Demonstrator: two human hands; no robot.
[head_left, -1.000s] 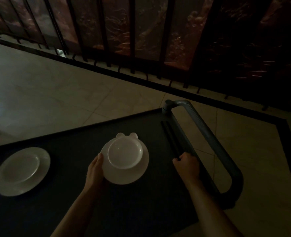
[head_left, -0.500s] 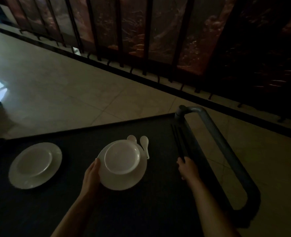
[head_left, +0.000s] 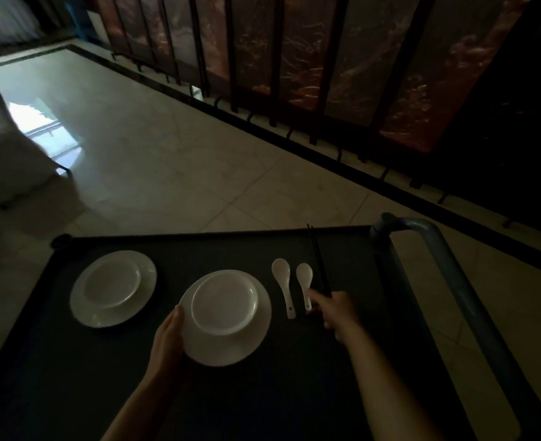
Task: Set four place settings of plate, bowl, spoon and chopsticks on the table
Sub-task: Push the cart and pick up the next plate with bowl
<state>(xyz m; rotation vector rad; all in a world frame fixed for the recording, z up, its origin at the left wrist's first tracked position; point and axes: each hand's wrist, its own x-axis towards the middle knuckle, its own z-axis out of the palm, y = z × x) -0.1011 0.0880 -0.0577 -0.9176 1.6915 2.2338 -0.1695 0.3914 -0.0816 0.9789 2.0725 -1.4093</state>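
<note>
On a dark cart top (head_left: 263,393) a white plate (head_left: 247,348) carries a white bowl (head_left: 224,302). My left hand (head_left: 167,342) grips this plate at its left rim. A second plate (head_left: 84,307) with a bowl (head_left: 112,281) on it sits further left. Two white spoons lie right of the held plate, the left spoon (head_left: 283,281) and the right spoon (head_left: 304,278). My right hand (head_left: 334,308) is shut on dark chopsticks (head_left: 318,259), which point away from me, and its forefinger touches the right spoon's handle.
The cart's grey handle bar (head_left: 453,281) curves along the right side. Beyond the cart lies a pale tiled floor (head_left: 167,154), a dark folding screen (head_left: 326,58) at the back, and a white-draped piece of furniture (head_left: 5,148) at the left.
The view has swung left and risen. My right hand has moved left with the chopsticks, from the cart's right edge to the spoons. Both spoons now show fully beside the held plate.
</note>
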